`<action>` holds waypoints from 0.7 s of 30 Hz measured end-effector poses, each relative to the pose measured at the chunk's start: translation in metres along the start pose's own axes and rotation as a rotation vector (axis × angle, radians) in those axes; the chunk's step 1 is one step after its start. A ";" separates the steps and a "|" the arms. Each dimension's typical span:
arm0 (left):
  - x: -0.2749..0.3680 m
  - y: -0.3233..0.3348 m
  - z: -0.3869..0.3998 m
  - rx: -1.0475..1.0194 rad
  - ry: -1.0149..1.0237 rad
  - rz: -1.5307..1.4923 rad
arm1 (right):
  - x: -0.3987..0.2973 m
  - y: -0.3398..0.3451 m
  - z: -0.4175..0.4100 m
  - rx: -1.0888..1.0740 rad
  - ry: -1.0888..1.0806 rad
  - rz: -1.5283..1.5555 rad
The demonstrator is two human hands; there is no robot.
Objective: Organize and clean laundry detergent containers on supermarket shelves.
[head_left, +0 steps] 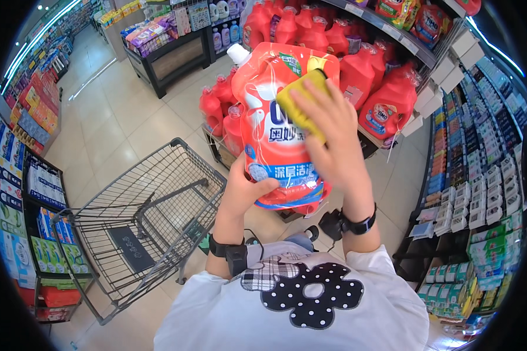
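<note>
A red OMO laundry detergent refill pouch [263,118] with a white screw cap [238,54] at its upper left corner is held up in front of me. My left hand [248,188] grips its lower left edge, thumb across the front. In my right hand [333,136] is a folded yellow cloth [305,98], pressed flat against the pouch's upper right face. Cloth and fingers cover part of the printed lettering. The right hand looks slightly blurred.
To my left stands a wire shopping cart [145,228]. Red detergent bottles [384,105] crowd the display behind the pouch, below a shelf edge [386,28]. Stocked shelves line the right [474,197] and left [48,184]. A dark display table [162,57] stands farther back on the tiled floor.
</note>
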State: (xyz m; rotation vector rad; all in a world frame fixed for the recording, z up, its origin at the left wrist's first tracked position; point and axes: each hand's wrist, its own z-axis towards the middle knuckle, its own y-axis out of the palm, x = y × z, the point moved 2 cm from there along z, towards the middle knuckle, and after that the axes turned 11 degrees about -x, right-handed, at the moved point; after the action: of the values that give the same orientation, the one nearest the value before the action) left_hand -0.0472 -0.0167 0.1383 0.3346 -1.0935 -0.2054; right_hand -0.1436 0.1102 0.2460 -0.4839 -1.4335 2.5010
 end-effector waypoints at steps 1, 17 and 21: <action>-0.005 -0.001 -0.001 0.006 -0.004 -0.001 | -0.015 0.001 -0.006 -0.051 -0.004 -0.083; -0.007 0.020 0.005 0.114 0.053 -0.281 | -0.038 0.025 -0.072 -0.080 -0.344 -0.142; -0.010 0.020 0.010 0.182 0.029 -0.299 | -0.027 0.038 -0.081 0.054 -0.385 -0.183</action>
State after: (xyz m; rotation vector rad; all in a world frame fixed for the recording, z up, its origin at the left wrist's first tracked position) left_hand -0.0606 0.0035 0.1412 0.6637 -1.0325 -0.3662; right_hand -0.0881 0.1461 0.1797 0.1450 -1.4499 2.5667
